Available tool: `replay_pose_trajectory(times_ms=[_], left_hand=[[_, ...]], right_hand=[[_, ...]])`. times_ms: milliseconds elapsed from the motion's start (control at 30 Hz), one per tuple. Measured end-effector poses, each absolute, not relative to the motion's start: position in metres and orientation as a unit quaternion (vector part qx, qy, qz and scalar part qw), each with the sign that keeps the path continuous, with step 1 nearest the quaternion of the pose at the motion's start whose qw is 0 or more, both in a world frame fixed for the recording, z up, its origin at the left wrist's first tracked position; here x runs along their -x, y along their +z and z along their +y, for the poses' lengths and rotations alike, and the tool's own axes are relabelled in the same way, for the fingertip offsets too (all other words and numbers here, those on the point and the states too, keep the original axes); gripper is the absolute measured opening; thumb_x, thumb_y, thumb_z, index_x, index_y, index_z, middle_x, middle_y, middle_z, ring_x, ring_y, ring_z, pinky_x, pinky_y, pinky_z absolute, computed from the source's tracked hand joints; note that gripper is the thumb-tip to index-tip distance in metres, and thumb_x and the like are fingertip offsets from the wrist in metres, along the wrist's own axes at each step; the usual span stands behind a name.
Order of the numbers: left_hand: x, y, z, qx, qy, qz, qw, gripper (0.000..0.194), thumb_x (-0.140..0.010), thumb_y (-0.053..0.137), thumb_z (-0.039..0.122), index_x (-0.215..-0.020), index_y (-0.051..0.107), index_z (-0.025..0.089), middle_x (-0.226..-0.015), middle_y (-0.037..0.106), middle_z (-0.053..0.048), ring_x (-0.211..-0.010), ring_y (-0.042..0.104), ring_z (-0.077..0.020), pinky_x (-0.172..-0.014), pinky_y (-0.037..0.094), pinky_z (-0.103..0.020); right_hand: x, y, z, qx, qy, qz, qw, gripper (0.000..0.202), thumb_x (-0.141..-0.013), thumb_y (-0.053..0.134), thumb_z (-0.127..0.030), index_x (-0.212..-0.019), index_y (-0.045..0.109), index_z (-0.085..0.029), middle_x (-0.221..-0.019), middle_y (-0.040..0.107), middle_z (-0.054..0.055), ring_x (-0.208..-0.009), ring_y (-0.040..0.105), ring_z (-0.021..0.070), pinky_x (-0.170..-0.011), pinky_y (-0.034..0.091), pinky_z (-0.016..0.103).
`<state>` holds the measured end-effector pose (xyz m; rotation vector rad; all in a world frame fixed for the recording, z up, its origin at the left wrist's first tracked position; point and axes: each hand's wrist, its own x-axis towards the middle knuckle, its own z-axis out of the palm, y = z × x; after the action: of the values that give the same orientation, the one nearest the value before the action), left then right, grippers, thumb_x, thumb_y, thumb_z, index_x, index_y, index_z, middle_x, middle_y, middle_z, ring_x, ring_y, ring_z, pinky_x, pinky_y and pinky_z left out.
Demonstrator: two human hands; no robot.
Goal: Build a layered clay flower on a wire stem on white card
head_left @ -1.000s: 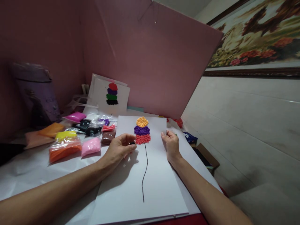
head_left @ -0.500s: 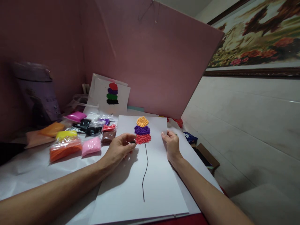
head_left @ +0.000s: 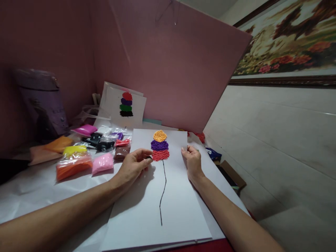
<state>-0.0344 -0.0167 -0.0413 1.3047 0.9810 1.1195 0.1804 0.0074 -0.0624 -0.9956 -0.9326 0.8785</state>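
Note:
A white sheet of paper [head_left: 181,210] lies on the table before me, with a thin black line drawn down its middle. Stacked above that line are textured clay bands: orange [head_left: 160,135] on top, purple [head_left: 159,145] in the middle, red [head_left: 161,155] below. My left hand [head_left: 133,164] is closed in a pinch beside the red band. Between its thumb and forefinger shows a small black lump that looks like clay [head_left: 149,157]. My right hand [head_left: 193,161] grips the sheet's right edge, thumb on top.
Bags of clay lie at left, among them pink [head_left: 102,163], orange [head_left: 74,169], yellow [head_left: 75,151] and brown [head_left: 121,153]. Behind them a similar picture [head_left: 138,108] leans against the pink board [head_left: 170,70]. A purple container [head_left: 43,105] stands far left. An open box [head_left: 233,175] sits beyond the right edge.
Almost nothing differs. The fingers of my left hand have shifted very slightly beside the red band; my right hand stays on the paper's edge.

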Motion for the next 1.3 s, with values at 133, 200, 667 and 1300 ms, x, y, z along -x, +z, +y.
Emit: replay_pose_trajectory(times_ms=[133,200,667,1300], left_hand=[[0.0344,-0.0411,-0.0167,-0.540,0.487,0.419,0.544,0.035,-0.060,0.075,0.032,-0.082,0.052,0.017,-0.053,0.048,0.009,-0.039,0.040,-0.0055,-0.037,0.032,-0.018],[0.0338,-0.0413,-0.0165,-0.542,0.489,0.421,0.538,0.036,-0.064,0.073,0.041,-0.075,0.048,0.018,-0.048,0.046,0.009,-0.036,0.038,-0.0050,-0.037,0.030,-0.017],[0.0341,-0.0420,-0.0185,-0.532,0.483,0.421,0.554,0.032,-0.061,0.074,0.027,-0.086,0.058,0.015,-0.059,0.056,0.005,-0.040,0.042,-0.0051,-0.037,0.032,-0.017],[0.0342,-0.0408,-0.0181,-0.539,0.479,0.408,0.560,0.033,-0.061,0.076,0.033,-0.078,0.053,0.017,-0.050,0.051,0.007,-0.038,0.040,-0.0060,-0.037,0.030,-0.018]], right_hand=[[-0.1804,-0.0624,0.0076,0.447,0.393,-0.416,0.688,0.018,-0.063,0.069,-0.030,-0.074,0.061,-0.019,-0.062,0.061,-0.002,-0.054,0.052,0.0139,-0.055,0.041,0.026],[-0.1807,-0.0626,0.0078,0.446,0.394,-0.416,0.687,0.018,-0.063,0.069,-0.030,-0.075,0.061,-0.019,-0.062,0.061,-0.002,-0.055,0.052,0.0142,-0.055,0.041,0.027],[-0.1806,-0.0625,0.0072,0.445,0.396,-0.415,0.687,0.017,-0.063,0.069,-0.029,-0.075,0.061,-0.019,-0.065,0.061,-0.002,-0.057,0.052,0.0138,-0.056,0.042,0.026],[-0.1800,-0.0618,0.0055,0.456,0.379,-0.435,0.677,0.018,-0.065,0.067,-0.032,-0.076,0.060,-0.020,-0.060,0.057,-0.003,-0.053,0.048,0.0137,-0.051,0.037,0.025]])
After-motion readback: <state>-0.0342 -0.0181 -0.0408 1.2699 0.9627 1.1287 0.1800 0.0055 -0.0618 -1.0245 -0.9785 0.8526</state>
